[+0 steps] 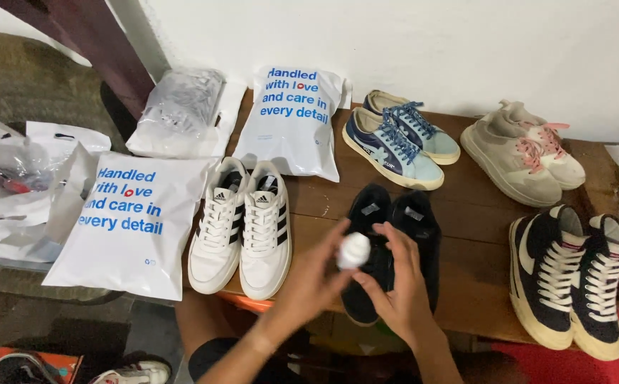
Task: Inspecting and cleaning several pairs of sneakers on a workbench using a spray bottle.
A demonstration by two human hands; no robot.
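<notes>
Small white cap-topped bottle [353, 250]: held between both hands, above the pair of black shoes [391, 245], near the front edge of the wooden table [480, 227].

Scene, largest item first:
- Wooden table, brown, against a white wall; carries all shoes and bags.
- Two white mailer bags with blue print: one [128, 224] hanging off the left end of the table, one [291, 121] at the back, leaning toward the wall. A clear plastic bag [178, 110] lies beside the rear one.
- High-top pair, dark with cream soles and laces [572, 281], far right front.
- White sneakers with black stripes [242, 227], left of centre, side by side, toes toward the viewer.
- Black shoes, centre front, directly under the hands, partly hidden by them.
- Beige sneakers with pink laces [523, 153], right rear.
- Navy and light-blue sneakers [402, 139], centre rear.

Hands:
- Left hand [309, 281]: fingers curled up around the bottle from the left, thumb and fingertips pinching it.
- Right hand [398, 284]: fingers bent and close together, tips touching the bottle's lower right side.

Progress, as judged: bottle is in hand but not applied to any shoe; whether its cap is on or off cannot be told. All five pairs look untouched and sit apart from one another.
</notes>
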